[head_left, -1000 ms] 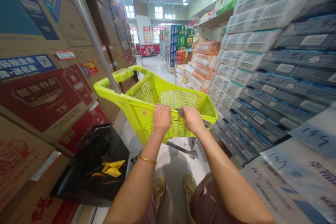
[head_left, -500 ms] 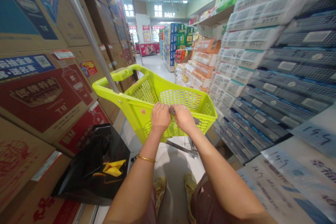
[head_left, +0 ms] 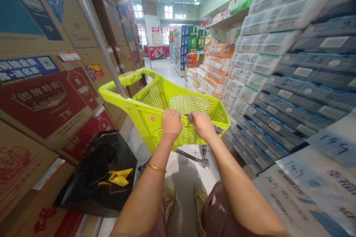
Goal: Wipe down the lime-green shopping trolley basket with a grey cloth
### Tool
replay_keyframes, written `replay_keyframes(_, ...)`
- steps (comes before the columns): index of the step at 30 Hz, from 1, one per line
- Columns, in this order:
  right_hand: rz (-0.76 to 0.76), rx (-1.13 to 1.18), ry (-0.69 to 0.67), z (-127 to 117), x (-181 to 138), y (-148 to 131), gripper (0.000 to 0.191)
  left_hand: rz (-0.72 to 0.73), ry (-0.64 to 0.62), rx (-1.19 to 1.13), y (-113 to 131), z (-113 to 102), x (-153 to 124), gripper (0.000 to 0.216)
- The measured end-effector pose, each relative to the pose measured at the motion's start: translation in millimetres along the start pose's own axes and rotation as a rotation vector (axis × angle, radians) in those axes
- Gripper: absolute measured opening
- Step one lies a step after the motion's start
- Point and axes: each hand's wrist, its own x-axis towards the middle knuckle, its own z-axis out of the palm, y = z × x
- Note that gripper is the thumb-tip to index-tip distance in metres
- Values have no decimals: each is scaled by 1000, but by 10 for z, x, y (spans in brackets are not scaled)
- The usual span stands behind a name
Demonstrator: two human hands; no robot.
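A lime-green plastic shopping cart (head_left: 140, 114) stands crosswise in front of me, its handle end to the left. My left hand (head_left: 171, 123) has its fingers wrapped over the near rim of the basket. To the right of it, my right hand (head_left: 202, 125) is closed on a grey cloth (head_left: 190, 117) against the same rim. Another bit of grey shows beyond my right wrist. The cloth's middle is hidden under the fingers. Inside the basket I see only perforated green walls.
Stacked cartons (head_left: 44, 96) line the left side, with a black bag (head_left: 91, 177) bearing a yellow piece beside them. A metal pole (head_left: 97, 37) slants down at the upper left. Tall stacks of packaged tissue (head_left: 267, 66) line the right. The tiled aisle (head_left: 164, 67) runs on behind the cart.
My right hand has slid a little to the right along the rim with the grey cloth, widening the gap between my hands. My left hand still holds the rim.
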Motion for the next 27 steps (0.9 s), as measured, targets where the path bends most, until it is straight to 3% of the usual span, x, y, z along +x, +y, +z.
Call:
replay_keyframes(7,-54,27,53,77,63,-283,39,-13,-38,-9,-24,0,8,21)
replay_keyframes(14,-67,95,30,47,20,-138,38,25,-44,-2,-43,-36,-7,23)
replay_keyframes(21,36,26,-48,-63,-53,69,30,17,-45,-24,-23,-35,-15,27)
replay_keyframes(27,50,-80,-62,-79,-5,-61,24,-32,-38,-8,24,-17,-5,24)
